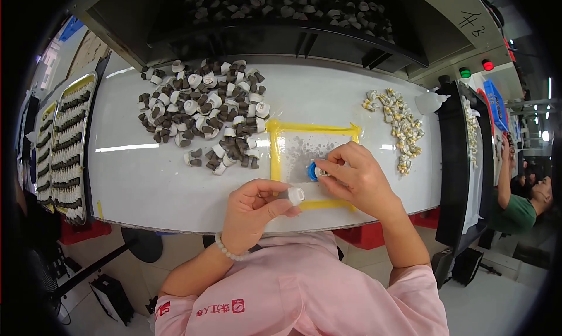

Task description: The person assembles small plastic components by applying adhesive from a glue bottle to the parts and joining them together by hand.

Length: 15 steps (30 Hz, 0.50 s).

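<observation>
My left hand point(249, 210) is closed round a white-and-dark-grey plastic fitting point(296, 195), its white end facing up and right. To its right, my right hand point(366, 178) pinches a small pale part point(321, 171) between thumb and fingers. That part is at a blue round cap point(312, 172), partly hidden by the fingers; whether it touches the cap I cannot tell. Both hands are over a wet-spotted patch framed with yellow tape point(275, 154). A heap of similar white-and-grey fittings point(205, 105) lies at the left. Small white-and-brass parts point(403, 128) are heaped at the right.
A white squeeze bottle point(431, 102) stands at the table's right side. Trays point(89, 131) of fittings in rows line the far left. A dark shelf point(287, 37) with more fittings overhangs the back. Red and green buttons point(476, 68) sit at the back right; a co-worker point(518, 210) is beyond.
</observation>
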Motion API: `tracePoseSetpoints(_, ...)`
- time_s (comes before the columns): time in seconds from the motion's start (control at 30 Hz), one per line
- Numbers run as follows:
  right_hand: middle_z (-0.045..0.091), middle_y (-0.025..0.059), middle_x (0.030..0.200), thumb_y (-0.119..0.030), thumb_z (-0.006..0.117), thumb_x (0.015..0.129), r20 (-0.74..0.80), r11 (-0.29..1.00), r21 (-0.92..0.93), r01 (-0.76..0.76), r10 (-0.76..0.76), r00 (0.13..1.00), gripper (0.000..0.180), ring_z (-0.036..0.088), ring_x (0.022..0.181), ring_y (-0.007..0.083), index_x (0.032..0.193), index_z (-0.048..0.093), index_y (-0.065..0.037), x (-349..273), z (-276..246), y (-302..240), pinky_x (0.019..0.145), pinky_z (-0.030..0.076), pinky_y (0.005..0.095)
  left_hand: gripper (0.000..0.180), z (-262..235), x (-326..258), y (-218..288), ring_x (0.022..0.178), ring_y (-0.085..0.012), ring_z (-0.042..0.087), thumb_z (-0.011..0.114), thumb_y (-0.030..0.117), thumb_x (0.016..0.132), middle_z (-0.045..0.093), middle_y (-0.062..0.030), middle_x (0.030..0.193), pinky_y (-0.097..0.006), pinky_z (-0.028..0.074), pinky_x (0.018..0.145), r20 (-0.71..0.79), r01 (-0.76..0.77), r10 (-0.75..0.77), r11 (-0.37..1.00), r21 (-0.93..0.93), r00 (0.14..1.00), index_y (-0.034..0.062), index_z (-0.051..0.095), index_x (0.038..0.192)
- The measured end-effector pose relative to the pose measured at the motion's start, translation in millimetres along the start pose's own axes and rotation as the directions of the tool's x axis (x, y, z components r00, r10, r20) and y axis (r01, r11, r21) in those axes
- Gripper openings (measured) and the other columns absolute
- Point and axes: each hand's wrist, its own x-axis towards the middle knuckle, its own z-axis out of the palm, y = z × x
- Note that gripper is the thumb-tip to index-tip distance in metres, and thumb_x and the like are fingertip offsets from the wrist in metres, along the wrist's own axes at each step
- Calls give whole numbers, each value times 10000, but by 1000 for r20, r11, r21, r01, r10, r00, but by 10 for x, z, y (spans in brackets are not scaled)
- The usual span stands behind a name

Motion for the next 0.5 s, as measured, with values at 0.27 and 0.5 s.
tracePoseSetpoints(0.27,575,62,823,-26,733,690,-11,993,99,-60,61,998,294,559,738,210,982,692,-34,-20,21,-27,631,472,317,252,-40,-5,-32,801,-251,685,631,-39,844,668,-181,958,-366,593,722,-24,6,-5,998,64,1000,-54,576,1089)
tracePoseSetpoints(0.5,611,84,887,-22,706,773,0,860,474,-188,214,977,278,602,750,184,1049,677,-15,-78,5,-172,654,484,270,241,-13,4,-31,821,-221,685,624,-41,856,677,-166,949,-321,578,745,-13,1,0,999,36,1000,-49,592,1094)
